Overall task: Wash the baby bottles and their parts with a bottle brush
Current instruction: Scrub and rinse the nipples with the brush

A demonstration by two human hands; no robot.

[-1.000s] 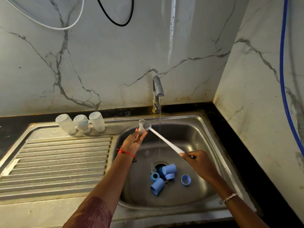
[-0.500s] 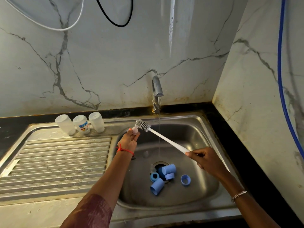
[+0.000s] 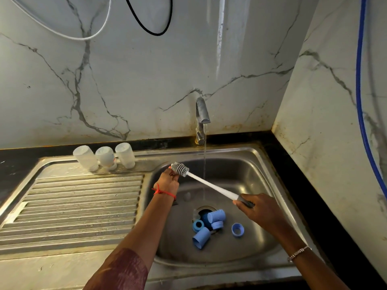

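Observation:
My right hand (image 3: 259,212) grips the grey handle of a white bottle brush (image 3: 211,185) over the steel sink (image 3: 259,164). The grey bristle head (image 3: 180,168) points up and left at my left hand (image 3: 168,181). Those fingers curl around a small pale part that is mostly hidden behind the bristles. Three clear baby bottles (image 3: 105,158) stand upside down on the sink's back ledge. Several blue caps and rings (image 3: 201,237) lie around the drain.
The tap (image 3: 202,110) runs a thin stream of water (image 3: 205,164) into the basin, just right of the brush head. A ribbed steel drainboard (image 3: 73,206) lies to the left. Marble walls close the back and right. A blue hose (image 3: 360,101) hangs at the right.
The brush head and my left hand have shifted slightly left toward the basin's rim. My right hand has drawn back to the right along with the handle.

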